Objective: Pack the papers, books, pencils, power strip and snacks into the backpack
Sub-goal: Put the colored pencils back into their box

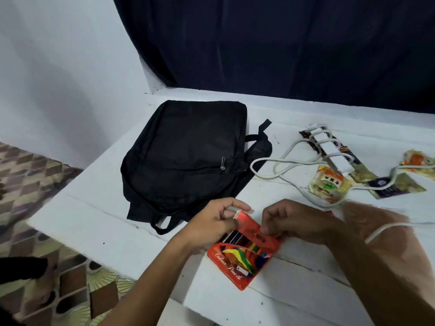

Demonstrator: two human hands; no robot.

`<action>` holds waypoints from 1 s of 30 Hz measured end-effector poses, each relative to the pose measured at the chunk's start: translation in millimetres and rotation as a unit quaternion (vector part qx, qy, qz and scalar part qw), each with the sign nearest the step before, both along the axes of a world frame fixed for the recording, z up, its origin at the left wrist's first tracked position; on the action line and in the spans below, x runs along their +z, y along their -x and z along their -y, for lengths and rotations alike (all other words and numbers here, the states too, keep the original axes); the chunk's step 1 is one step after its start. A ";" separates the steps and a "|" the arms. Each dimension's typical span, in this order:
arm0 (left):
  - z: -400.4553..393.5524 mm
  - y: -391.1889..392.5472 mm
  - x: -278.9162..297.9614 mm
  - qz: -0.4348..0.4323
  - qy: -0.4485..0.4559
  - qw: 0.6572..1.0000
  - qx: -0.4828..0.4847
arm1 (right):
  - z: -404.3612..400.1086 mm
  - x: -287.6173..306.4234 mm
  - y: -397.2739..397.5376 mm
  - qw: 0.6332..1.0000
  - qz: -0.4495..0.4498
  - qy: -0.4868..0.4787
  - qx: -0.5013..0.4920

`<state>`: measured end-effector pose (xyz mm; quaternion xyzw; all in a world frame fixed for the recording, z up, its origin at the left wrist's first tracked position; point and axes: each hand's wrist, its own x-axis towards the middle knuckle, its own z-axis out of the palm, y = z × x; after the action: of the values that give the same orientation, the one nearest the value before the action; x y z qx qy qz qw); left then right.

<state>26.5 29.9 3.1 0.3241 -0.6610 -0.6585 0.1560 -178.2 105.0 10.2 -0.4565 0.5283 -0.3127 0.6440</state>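
Note:
A red box of colour pencils (244, 255) lies on the white table (98, 198) near its front edge. My left hand (211, 224) grips the box's upper left corner, and my right hand (294, 222) pinches its top flap. The black backpack (186, 156) lies flat and zipped behind the hands. To the right rests a white power strip (329, 149) with its looped cord (289, 163). Snack packets lie around it: a yellow one (329, 184), a dark one (397, 187) and another at the right edge (419, 163). No papers or books are in view.
A dark blue curtain (282, 43) hangs behind the table, beside a white wall (58, 67). Patterned floor (35, 184) shows to the left, past the table's edge. A clear plastic wrapper (376, 220) lies by my right wrist.

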 end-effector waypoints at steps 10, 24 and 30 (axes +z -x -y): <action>33.5 -16.9 52.6 0.041 0.218 0.975 -0.014 | 35.9 22.4 -27.5 0.996 0.083 0.029 0.015; 176.3 -116.9 -16.5 0.254 0.531 0.775 -0.232 | 84.6 7.5 -92.6 0.917 0.134 0.091 -0.366; 222.4 -90.0 9.7 0.128 0.389 0.893 -0.184 | 71.4 26.0 -141.6 0.857 0.195 0.099 -0.466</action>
<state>116.5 -192.5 12.8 0.1920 -0.9265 -0.3180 0.0599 -36.5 33.6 36.2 -0.1478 0.5090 -0.7097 0.4640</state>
